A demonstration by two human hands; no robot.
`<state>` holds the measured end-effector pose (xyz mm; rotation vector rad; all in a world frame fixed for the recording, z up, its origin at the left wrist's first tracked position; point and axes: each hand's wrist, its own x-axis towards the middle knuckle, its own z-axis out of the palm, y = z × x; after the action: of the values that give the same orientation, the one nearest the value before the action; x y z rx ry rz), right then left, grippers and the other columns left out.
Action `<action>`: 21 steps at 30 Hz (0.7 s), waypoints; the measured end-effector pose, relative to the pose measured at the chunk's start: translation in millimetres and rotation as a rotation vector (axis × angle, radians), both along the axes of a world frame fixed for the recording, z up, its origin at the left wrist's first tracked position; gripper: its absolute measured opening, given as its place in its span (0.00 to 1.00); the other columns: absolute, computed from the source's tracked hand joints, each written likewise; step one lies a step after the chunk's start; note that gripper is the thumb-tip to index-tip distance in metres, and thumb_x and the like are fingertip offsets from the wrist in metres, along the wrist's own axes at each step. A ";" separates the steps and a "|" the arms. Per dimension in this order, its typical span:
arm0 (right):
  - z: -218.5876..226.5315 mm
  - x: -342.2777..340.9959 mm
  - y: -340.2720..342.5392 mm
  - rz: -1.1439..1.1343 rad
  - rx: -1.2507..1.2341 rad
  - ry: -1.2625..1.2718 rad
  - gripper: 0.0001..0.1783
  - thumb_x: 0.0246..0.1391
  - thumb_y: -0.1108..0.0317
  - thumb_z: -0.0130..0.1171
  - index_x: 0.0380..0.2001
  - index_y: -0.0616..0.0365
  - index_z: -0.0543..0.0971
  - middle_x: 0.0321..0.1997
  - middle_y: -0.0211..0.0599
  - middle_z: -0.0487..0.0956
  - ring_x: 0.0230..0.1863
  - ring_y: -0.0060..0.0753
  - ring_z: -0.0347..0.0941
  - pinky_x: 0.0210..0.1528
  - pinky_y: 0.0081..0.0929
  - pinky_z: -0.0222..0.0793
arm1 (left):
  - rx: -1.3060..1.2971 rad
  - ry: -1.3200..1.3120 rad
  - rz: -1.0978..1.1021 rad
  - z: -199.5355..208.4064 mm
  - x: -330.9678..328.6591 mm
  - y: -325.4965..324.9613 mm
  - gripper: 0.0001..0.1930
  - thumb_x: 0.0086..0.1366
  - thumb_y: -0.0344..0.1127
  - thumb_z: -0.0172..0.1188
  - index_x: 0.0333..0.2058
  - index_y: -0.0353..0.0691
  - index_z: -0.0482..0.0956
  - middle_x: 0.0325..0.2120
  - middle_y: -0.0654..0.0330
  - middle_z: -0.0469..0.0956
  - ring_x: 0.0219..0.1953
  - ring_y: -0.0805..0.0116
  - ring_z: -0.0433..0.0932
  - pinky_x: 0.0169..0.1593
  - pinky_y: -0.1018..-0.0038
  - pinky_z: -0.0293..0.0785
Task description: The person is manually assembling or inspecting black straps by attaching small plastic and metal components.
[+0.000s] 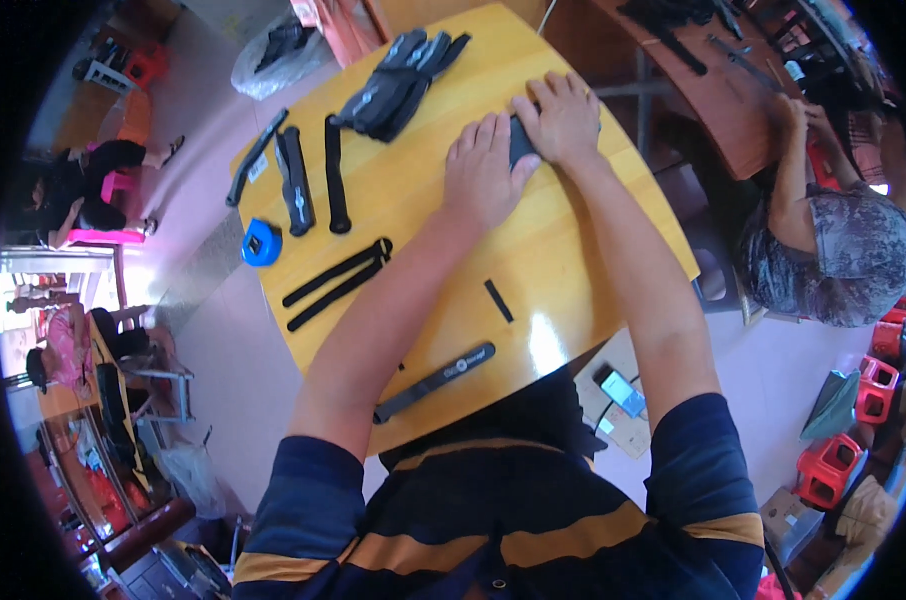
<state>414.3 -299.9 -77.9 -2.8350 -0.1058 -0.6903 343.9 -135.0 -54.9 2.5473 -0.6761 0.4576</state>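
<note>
Both of my hands press on a small dark piece [520, 142] lying on a yellow wooden table [573, 250]. My left hand [483, 175] lies flat with its fingers spread over the piece's left side. On the piece's right side rests my right hand [563, 118], fingers curled over its top. Most of the piece is hidden under the hands.
A pile of dark grey pieces [398, 85] lies at the table's far end. Black straps [295, 180] [336, 283] [433, 382] and a blue tape measure [261, 243] lie left and near. A short black strip [498, 300] lies mid-table. Another person [833, 250] sits at the right.
</note>
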 end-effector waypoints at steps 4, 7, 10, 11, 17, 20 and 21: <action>-2.3 8.2 -4.7 0.046 0.025 -0.050 0.31 0.61 0.38 0.47 0.53 0.46 0.82 0.61 0.40 0.77 0.67 0.49 0.65 0.64 0.58 0.61 | 0.024 -0.074 -0.019 -8.7 1.4 1.2 0.33 0.68 0.48 0.58 0.62 0.29 0.65 0.58 0.44 0.71 0.60 0.43 0.68 0.62 0.51 0.64; 0.6 4.3 -11.3 0.061 -0.072 -0.116 0.28 0.62 0.41 0.49 0.52 0.47 0.84 0.58 0.40 0.81 0.63 0.47 0.72 0.67 0.43 0.65 | 0.021 -0.079 -0.009 -12.0 -0.5 0.3 0.32 0.67 0.46 0.59 0.62 0.30 0.65 0.57 0.46 0.71 0.59 0.44 0.68 0.61 0.52 0.65; 12.0 -1.0 -4.9 0.031 -0.006 -0.012 0.29 0.62 0.41 0.47 0.54 0.48 0.82 0.61 0.39 0.79 0.65 0.46 0.70 0.67 0.40 0.64 | 0.023 -0.097 0.012 -9.7 0.5 2.2 0.34 0.66 0.47 0.60 0.63 0.30 0.65 0.59 0.45 0.70 0.60 0.44 0.68 0.62 0.52 0.65; 5.9 1.1 -2.5 0.038 0.014 0.020 0.31 0.61 0.40 0.47 0.56 0.47 0.81 0.63 0.38 0.77 0.67 0.46 0.67 0.67 0.45 0.62 | 0.035 -0.070 0.016 -10.7 -2.6 5.1 0.34 0.67 0.48 0.60 0.64 0.30 0.64 0.59 0.45 0.69 0.61 0.43 0.67 0.63 0.51 0.64; 4.8 3.6 0.5 0.030 -0.026 0.153 0.32 0.64 0.38 0.42 0.59 0.44 0.79 0.68 0.36 0.73 0.72 0.45 0.61 0.72 0.56 0.52 | -0.027 0.100 0.045 8.1 -0.3 25.4 0.35 0.68 0.48 0.60 0.65 0.30 0.63 0.61 0.43 0.68 0.63 0.40 0.65 0.66 0.52 0.61; 16.4 1.6 -3.3 -0.007 -0.077 0.230 0.34 0.67 0.36 0.37 0.65 0.42 0.73 0.73 0.37 0.67 0.77 0.45 0.53 0.72 0.76 0.39 | -0.225 -0.113 -0.056 59.5 -21.7 51.7 0.24 0.69 0.45 0.58 0.54 0.30 0.75 0.49 0.43 0.78 0.54 0.46 0.76 0.59 0.58 0.71; 15.0 5.9 -10.0 -0.019 -0.057 0.190 0.35 0.68 0.35 0.36 0.66 0.43 0.72 0.73 0.37 0.66 0.77 0.46 0.52 0.71 0.78 0.38 | -0.224 -0.123 -0.052 76.3 -39.1 65.2 0.24 0.69 0.45 0.58 0.54 0.30 0.75 0.49 0.43 0.78 0.54 0.46 0.76 0.59 0.58 0.71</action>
<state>420.2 -309.9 -62.9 -2.9423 -0.0683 -0.4241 304.7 -69.8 21.4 2.3004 -0.6916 0.6385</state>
